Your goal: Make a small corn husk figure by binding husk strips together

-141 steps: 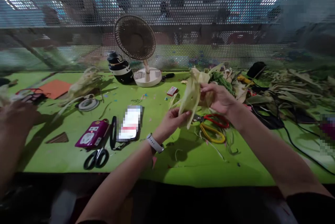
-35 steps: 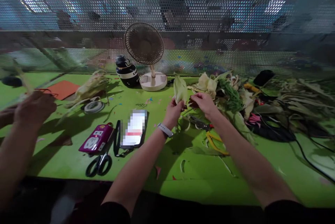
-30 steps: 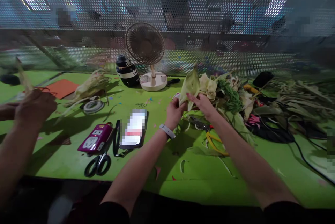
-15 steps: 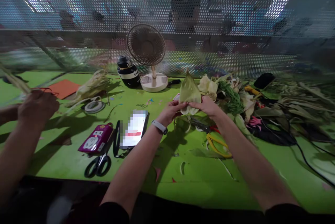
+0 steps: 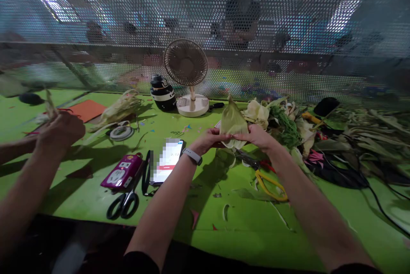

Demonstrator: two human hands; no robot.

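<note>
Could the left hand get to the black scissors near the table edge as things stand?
Probably yes, once freed. The left hand and right hand both hold the pale husk. The black scissors lie uncovered beside the phone, with nothing lying on them.

Since earlier, the corn husk (image 5: pixel 233 121) has been turned point-up and spread flat, left hand (image 5: pixel 209 139) and right hand (image 5: pixel 258 135) now pinching its lower edge.

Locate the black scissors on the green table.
In the head view the scissors lie near the table's front edge, left of centre, just below the purple power strip and the phone.
</note>
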